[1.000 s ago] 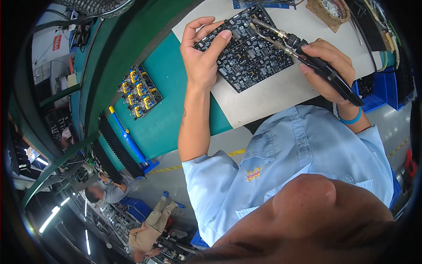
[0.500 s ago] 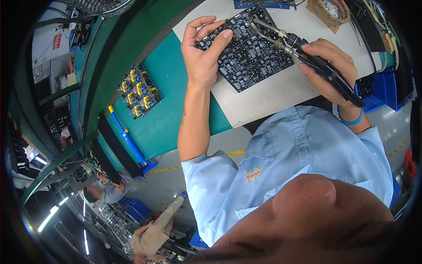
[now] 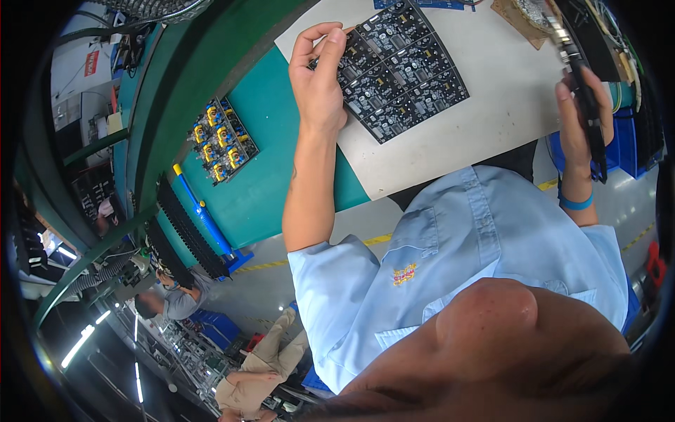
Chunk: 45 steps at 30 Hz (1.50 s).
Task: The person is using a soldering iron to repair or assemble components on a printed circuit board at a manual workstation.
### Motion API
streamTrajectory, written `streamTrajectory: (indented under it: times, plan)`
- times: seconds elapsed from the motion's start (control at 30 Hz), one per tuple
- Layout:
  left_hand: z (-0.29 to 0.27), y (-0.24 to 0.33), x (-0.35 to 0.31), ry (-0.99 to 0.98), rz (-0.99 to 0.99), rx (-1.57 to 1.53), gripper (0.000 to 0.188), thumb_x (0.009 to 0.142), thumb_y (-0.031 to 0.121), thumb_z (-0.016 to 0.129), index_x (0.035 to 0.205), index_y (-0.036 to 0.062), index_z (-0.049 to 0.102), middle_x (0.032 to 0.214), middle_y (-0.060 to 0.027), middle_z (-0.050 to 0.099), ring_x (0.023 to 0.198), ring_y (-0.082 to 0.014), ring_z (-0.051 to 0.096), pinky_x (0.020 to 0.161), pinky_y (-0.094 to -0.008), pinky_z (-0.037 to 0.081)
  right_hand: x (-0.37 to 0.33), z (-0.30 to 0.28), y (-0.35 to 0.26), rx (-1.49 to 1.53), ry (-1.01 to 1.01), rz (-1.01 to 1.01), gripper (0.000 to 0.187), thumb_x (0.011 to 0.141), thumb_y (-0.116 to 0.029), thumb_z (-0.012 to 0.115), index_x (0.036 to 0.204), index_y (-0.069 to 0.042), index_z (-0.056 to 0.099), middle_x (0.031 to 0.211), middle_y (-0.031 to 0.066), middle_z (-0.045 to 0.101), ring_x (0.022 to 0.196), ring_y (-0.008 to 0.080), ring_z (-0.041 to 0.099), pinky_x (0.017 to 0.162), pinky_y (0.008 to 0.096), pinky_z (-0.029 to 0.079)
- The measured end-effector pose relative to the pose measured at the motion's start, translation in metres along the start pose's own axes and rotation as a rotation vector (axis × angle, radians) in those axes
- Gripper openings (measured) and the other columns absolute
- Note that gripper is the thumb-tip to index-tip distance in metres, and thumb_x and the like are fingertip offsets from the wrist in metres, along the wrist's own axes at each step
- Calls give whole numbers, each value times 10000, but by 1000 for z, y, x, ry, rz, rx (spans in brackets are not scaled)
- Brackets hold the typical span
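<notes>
One black circuit-board panel (image 3: 404, 77), scored into several sections, sits over a pale sheet (image 3: 506, 105) at the top middle of the head view. The left hand (image 3: 320, 91) is at its left edge, thumb and fingertips drawn close together there; whether they pinch the panel, I cannot tell. Well apart from it, the right hand (image 3: 583, 123) grasps a black-handled tool (image 3: 589, 105) whose metal end points up to a round dish of silvery shavings (image 3: 527, 14); contact between them is unclear. On the green mat (image 3: 264, 133), left of the left forearm, lie a board with yellow and blue parts (image 3: 225, 141) and a slim blue tool with a yellow tip (image 3: 204, 214).
</notes>
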<state>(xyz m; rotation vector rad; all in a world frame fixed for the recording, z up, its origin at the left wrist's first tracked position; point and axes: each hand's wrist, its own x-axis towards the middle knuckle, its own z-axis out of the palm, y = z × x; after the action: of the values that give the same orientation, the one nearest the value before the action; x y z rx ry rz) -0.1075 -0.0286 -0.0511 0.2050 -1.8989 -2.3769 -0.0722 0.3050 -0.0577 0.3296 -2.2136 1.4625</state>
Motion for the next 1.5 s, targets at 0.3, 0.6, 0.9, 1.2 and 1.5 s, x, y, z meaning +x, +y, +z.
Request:
streamTrajectory:
  times: [0.3, 0.6, 0.9, 1.2, 1.5]
  plan:
    - [3, -1, 0, 86, -15, -13, 177, 938, 133, 676, 1092, 52, 641, 967, -99, 702, 826, -122, 619, 745, -233, 483, -11, 5, 13, 93, 44, -56, 469, 805, 30, 758, 1254, 1, 628, 1140, 156, 688, 903, 204, 678, 813, 260, 527]
    - [-1, -7, 2, 101, 4, 124, 301, 1021, 329, 576, 1092, 43, 636, 974, -105, 700, 852, -138, 627, 786, -251, 478, -16, 41, -2, 220, -204, -115, 462, 786, 57, 757, 1228, 15, 629, 1128, 157, 662, 934, 227, 661, 831, 279, 522]
    - [1, -17, 12, 206, -24, 45, 160, 982, 203, 609, 1043, 60, 643, 925, -35, 648, 799, -96, 578, 741, -213, 457, -18, 44, 2, 233, -194, -143, 431, 802, 40, 744, 1218, 22, 633, 1090, 152, 670, 887, 227, 654, 791, 277, 516]
    - [6, -8, 9, 225, -16, 12, 133, 947, 142, 650, 1037, 44, 657, 905, -39, 670, 769, -91, 606, 702, -213, 488, -15, 40, 2, 263, -249, -212, 403, 819, 6, 745, 1207, 32, 638, 1056, 159, 681, 838, 228, 651, 755, 271, 514]
    - [3, -9, 8, 198, 2, 44, 199, 964, 206, 624, 1055, 30, 649, 934, -74, 690, 795, -112, 638, 716, -231, 513, -12, 38, 7, 299, -337, -286, 398, 837, -39, 743, 1212, 40, 638, 970, 155, 693, 756, 210, 626, 693, 264, 500]
